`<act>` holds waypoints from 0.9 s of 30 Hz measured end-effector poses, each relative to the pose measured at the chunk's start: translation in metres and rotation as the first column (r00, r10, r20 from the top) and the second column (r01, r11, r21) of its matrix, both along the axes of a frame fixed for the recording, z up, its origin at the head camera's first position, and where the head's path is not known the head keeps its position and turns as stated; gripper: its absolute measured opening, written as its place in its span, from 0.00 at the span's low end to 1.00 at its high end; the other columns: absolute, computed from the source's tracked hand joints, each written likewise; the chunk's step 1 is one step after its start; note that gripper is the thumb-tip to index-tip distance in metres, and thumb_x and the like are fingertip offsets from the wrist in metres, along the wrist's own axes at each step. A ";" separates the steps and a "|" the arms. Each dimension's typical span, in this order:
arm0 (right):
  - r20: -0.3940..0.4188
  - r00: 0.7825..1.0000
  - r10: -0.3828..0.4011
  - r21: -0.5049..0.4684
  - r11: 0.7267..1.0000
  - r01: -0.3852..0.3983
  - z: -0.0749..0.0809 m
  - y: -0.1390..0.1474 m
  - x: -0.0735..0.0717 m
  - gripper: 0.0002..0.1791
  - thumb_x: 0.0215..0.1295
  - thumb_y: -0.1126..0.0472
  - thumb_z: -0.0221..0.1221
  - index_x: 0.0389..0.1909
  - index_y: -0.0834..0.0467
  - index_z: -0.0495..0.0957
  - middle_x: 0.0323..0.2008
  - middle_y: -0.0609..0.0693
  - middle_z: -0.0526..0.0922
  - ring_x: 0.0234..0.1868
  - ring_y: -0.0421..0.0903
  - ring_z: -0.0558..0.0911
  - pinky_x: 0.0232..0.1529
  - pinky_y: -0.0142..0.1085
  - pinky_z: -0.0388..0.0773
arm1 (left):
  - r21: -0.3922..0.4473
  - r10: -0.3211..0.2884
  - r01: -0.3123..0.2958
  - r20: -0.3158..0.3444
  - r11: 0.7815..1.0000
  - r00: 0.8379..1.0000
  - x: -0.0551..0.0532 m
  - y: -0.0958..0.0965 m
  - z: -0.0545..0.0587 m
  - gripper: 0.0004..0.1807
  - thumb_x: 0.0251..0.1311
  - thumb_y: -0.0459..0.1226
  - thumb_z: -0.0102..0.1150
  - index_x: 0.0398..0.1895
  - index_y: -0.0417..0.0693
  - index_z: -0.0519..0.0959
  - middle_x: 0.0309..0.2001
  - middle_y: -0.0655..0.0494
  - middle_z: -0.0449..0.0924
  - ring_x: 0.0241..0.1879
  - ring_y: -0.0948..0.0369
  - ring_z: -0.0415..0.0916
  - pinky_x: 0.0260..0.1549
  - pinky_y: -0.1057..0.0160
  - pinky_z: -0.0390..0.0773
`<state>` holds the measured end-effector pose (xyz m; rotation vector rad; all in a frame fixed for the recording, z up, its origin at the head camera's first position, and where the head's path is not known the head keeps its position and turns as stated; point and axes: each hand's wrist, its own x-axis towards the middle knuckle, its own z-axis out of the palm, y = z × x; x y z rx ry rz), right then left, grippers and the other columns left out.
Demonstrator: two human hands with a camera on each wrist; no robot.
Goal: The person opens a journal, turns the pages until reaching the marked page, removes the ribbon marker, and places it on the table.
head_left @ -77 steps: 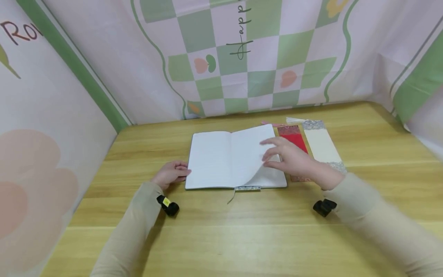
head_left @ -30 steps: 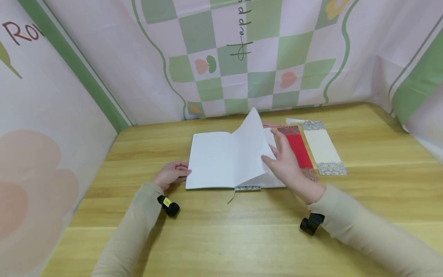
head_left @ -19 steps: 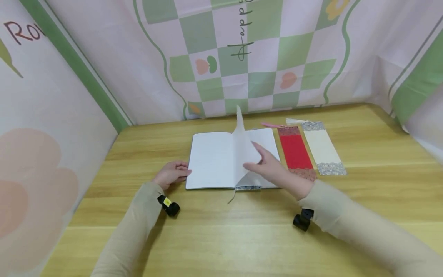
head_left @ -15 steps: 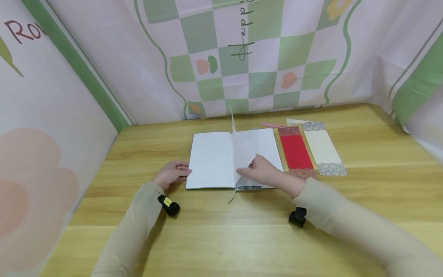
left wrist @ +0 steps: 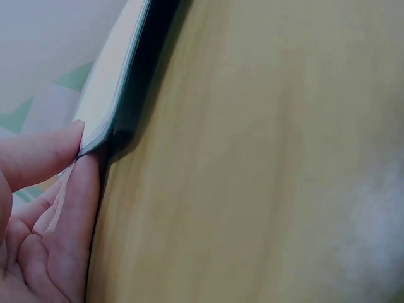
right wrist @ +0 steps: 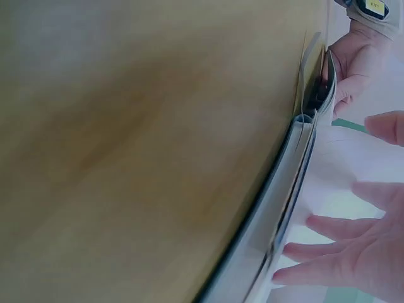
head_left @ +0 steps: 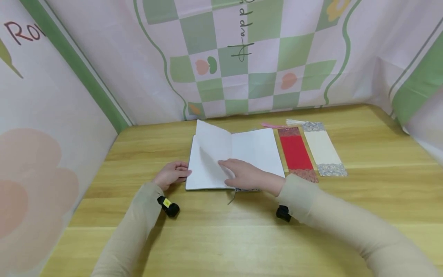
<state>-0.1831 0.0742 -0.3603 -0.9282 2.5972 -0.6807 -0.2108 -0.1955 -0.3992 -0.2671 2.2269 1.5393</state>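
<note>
An open notebook [head_left: 257,148] with white pages lies on the table. My left hand [head_left: 170,173] pinches its left edge; in the left wrist view the thumb [left wrist: 47,151] presses on the pages, with a finger against the cover. One lifted page [head_left: 214,140] leans over to the left of the spine. Over the notebook's middle my right hand [head_left: 247,175] has its fingers extended by the base of that page; the right wrist view shows those fingers [right wrist: 334,227] spread and holding nothing. A grey ribbon [head_left: 232,198] hangs from the bottom of the spine, beside a partly hidden patterned strip [head_left: 246,189].
Right of the notebook lie a red bookmark [head_left: 297,152] with a pink tassel [head_left: 273,125] and a cream bookmark [head_left: 324,148] with a white tassel [head_left: 294,121]. The wooden table [head_left: 221,238] ends at a patterned curtain [head_left: 249,57] behind.
My right hand has carried a page up from the right side and across the spine, and has moved left with its fingers now off the page's outer edge. The left hand stays in place.
</note>
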 end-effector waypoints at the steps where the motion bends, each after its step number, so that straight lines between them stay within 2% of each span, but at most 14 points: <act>1: 0.002 1.000 0.001 0.026 1.000 -0.002 0.000 -0.002 0.000 0.33 0.64 0.57 0.54 0.69 0.63 0.59 0.68 0.63 0.61 0.70 0.61 0.58 0.69 0.53 0.57 | 0.003 -0.001 0.001 0.000 1.000 1.000 0.000 0.000 0.000 0.22 0.62 0.30 0.57 0.58 0.33 0.67 0.45 0.50 0.77 0.37 0.66 0.75 0.44 0.67 0.81; 7: 0.029 0.999 -0.018 0.200 0.980 0.012 0.000 -0.011 0.003 0.29 0.68 0.54 0.52 0.68 0.55 0.62 0.70 0.66 0.55 0.68 0.71 0.54 0.62 0.69 0.55 | 0.012 -0.014 0.014 -0.014 1.000 1.000 0.000 -0.001 -0.002 0.19 0.65 0.29 0.52 0.58 0.32 0.67 0.44 0.50 0.77 0.37 0.67 0.75 0.42 0.69 0.80; 13: 0.072 0.996 -0.047 0.291 0.956 0.024 0.005 -0.017 0.006 0.34 0.65 0.50 0.56 0.70 0.52 0.59 0.72 0.65 0.49 0.69 0.72 0.49 0.61 0.71 0.53 | -0.005 -0.017 0.017 -0.011 1.000 1.000 -0.002 -0.003 -0.004 0.19 0.73 0.36 0.40 0.60 0.32 0.67 0.47 0.46 0.75 0.35 0.68 0.75 0.40 0.71 0.80; 16: 0.063 0.997 -0.044 0.314 0.949 0.023 0.005 -0.020 0.007 0.35 0.64 0.51 0.58 0.70 0.52 0.59 0.72 0.65 0.49 0.69 0.72 0.49 0.61 0.71 0.53 | 0.007 -0.008 0.008 -0.004 1.000 1.000 -0.003 -0.003 -0.005 0.20 0.73 0.38 0.41 0.60 0.33 0.67 0.49 0.46 0.74 0.36 0.67 0.75 0.41 0.71 0.80; 21: 0.043 0.999 -0.020 0.323 0.946 0.005 0.003 -0.020 0.008 0.37 0.62 0.50 0.59 0.71 0.52 0.59 0.72 0.66 0.49 0.69 0.71 0.49 0.61 0.71 0.54 | 0.006 -0.020 0.020 -0.020 1.000 1.000 0.000 -0.003 -0.003 0.20 0.66 0.33 0.54 0.58 0.32 0.67 0.45 0.50 0.76 0.38 0.67 0.74 0.43 0.70 0.80; 24: 0.047 0.998 0.039 0.285 0.957 -0.051 0.006 -0.012 0.004 0.37 0.62 0.49 0.60 0.70 0.53 0.61 0.71 0.65 0.52 0.70 0.68 0.51 0.66 0.64 0.53 | 0.013 -0.017 0.017 -0.020 1.000 1.000 0.001 -0.002 -0.002 0.21 0.63 0.31 0.56 0.57 0.32 0.67 0.42 0.53 0.78 0.38 0.67 0.74 0.44 0.69 0.80; 27: 0.073 0.993 0.089 0.207 0.973 -0.102 0.009 0.002 -0.004 0.37 0.62 0.48 0.60 0.69 0.55 0.62 0.70 0.62 0.57 0.71 0.61 0.54 0.71 0.53 0.52 | 0.017 -0.011 0.011 -0.019 1.000 1.000 0.001 -0.001 -0.003 0.20 0.63 0.30 0.56 0.56 0.33 0.68 0.40 0.54 0.78 0.37 0.66 0.75 0.44 0.68 0.80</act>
